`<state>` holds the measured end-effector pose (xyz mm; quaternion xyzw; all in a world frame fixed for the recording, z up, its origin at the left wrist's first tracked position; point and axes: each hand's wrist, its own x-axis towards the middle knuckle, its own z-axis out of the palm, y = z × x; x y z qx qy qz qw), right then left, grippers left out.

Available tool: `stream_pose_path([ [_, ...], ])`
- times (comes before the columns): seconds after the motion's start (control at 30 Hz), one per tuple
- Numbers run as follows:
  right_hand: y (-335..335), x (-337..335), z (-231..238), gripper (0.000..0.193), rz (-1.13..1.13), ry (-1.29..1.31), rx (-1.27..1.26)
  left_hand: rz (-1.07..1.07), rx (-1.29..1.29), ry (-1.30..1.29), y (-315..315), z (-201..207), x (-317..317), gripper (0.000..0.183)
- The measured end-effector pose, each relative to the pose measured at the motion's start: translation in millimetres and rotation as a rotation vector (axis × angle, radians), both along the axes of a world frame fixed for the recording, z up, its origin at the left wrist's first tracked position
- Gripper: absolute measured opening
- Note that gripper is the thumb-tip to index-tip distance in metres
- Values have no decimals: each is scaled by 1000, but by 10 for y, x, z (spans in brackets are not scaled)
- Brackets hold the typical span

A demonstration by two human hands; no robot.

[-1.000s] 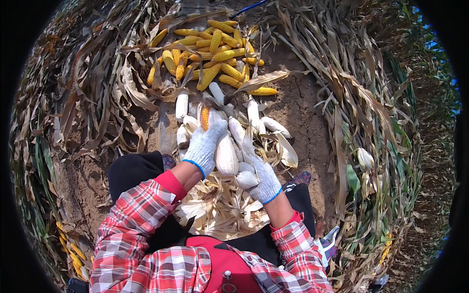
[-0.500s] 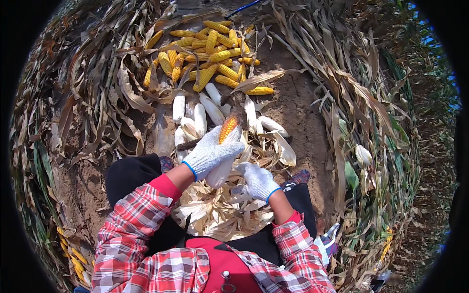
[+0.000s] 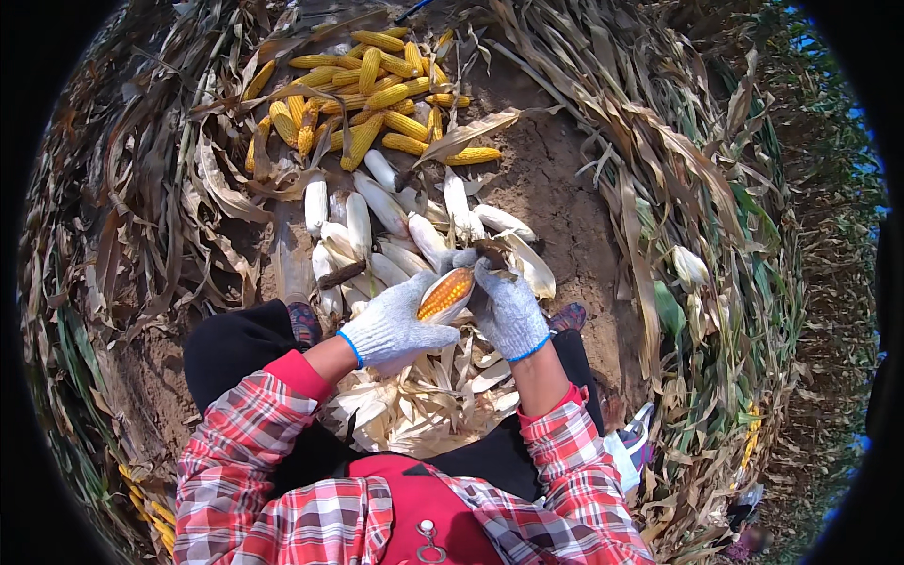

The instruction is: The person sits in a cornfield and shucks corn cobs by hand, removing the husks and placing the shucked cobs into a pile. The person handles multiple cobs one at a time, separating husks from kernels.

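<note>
"How far along is it?"

"Partway, I'd judge. The ear of corn (image 3: 445, 294) in the left hand (image 3: 391, 320) shows orange kernels along one face, but pale husk still wraps its sides."

"And the rest?"

"A heap of bare yellow cobs (image 3: 386, 97) lies on the soil (image 3: 565, 226) beyond, looking finished. Nearer, several ears in pale husk (image 3: 358, 224) lie close together, so those seem left to do. Loose husks (image 3: 414, 414) are spread between the person's legs."

"What are the hands doing?"

"The left is wrapped round the ear, above the loose husks. The right hand (image 3: 508, 311) is curled just beside the ear's far end; whether it grips any husk, I can't tell."

"Anything different from half a second ago?"

"Yes. The right hand is lower then, down by the ear's near end; now it is up by the tip. The ear sits lower, nearer the body, with more of the pale-husked ears showing beyond it. The heap looks unchanged."
</note>
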<state>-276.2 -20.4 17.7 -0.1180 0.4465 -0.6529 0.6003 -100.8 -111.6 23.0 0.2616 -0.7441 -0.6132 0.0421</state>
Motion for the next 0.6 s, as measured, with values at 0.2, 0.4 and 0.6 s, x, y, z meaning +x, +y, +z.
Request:
stream_pose_path([
  [0.2,61,-51,33,17,-102,-37,30,-29,-103,-40,9,-7,-24,80],
  [0.4,139,-168,-203,17,-190,-10,-35,-40,-120,-43,45,-17,-78,74],
  [0.6,218,-483,-158,21,-318,-126,-167,-63,-103,-53,68,7,-59,73],
])
